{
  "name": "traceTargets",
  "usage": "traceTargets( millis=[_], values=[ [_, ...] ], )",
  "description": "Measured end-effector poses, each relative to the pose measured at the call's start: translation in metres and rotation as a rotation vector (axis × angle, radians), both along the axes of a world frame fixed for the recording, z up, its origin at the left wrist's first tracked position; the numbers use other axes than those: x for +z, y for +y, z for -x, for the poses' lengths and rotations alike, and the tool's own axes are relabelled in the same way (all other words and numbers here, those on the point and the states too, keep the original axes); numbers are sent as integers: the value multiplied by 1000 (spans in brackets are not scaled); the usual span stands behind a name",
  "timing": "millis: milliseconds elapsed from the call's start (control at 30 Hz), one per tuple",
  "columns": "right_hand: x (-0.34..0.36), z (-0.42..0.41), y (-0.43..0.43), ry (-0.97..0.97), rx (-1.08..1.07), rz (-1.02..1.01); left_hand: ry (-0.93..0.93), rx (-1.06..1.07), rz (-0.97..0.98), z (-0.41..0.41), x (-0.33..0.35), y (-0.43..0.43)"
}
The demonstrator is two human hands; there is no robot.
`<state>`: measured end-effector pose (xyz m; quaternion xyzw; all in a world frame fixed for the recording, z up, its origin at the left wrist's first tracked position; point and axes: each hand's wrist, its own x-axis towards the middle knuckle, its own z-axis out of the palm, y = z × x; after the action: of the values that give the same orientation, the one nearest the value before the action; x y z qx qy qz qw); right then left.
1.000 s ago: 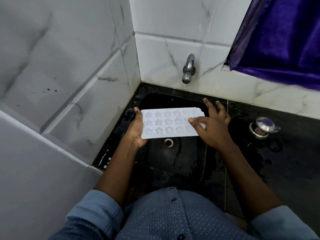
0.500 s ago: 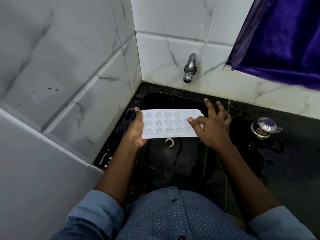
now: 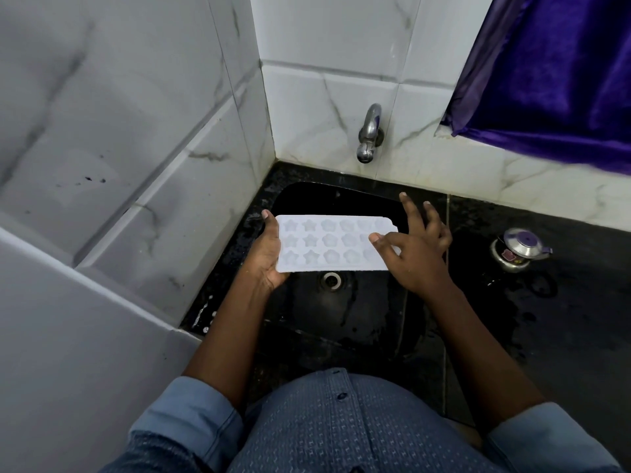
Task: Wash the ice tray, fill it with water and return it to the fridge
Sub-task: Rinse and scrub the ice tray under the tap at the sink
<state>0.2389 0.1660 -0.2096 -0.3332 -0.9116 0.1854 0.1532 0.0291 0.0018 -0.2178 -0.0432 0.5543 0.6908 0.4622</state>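
A white plastic ice tray (image 3: 327,245) with star- and flower-shaped pockets in three rows is held in the air over a black stone sink (image 3: 345,319). It sits just above the round metal drain (image 3: 330,279) and in front of the chrome wall tap (image 3: 369,133). Its long axis runs left to right across the view. The pockets face up and the tray is close to level, with its notched corner at the far right. The left hand (image 3: 268,257) grips the left short end. Its thumb lies along that edge on top, and the palm and curled fingers are underneath. The right hand (image 3: 416,254) covers the right end. Its thumb tip rests on the tray's top face, while the index and middle fingers are spread wide and straight beyond the far edge, touching nothing. Whether any of its fingers reach under the tray cannot be told. Around the sink lies a wet black stone counter (image 3: 563,336), on which a small steel pot with a purple-knobbed lid (image 3: 519,249) stands well to the right. White marble-veined wall tiles (image 3: 136,131) meet in the corner behind the sink. A shiny purple curtain (image 3: 553,70) hangs at upper right. At the bottom are the person's blue patterned shirt (image 3: 358,428) and rolled sleeves.
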Motion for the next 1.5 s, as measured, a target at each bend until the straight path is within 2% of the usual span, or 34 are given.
traceTargets(
  millis=[700,1500],
  values=[
    [17,2,3,-35,-40,34,-2,-13,1,-3,-2,4],
    [19,-5,3,-161,-49,24,-6,-37,-5,-11,-1,6]
  ],
)
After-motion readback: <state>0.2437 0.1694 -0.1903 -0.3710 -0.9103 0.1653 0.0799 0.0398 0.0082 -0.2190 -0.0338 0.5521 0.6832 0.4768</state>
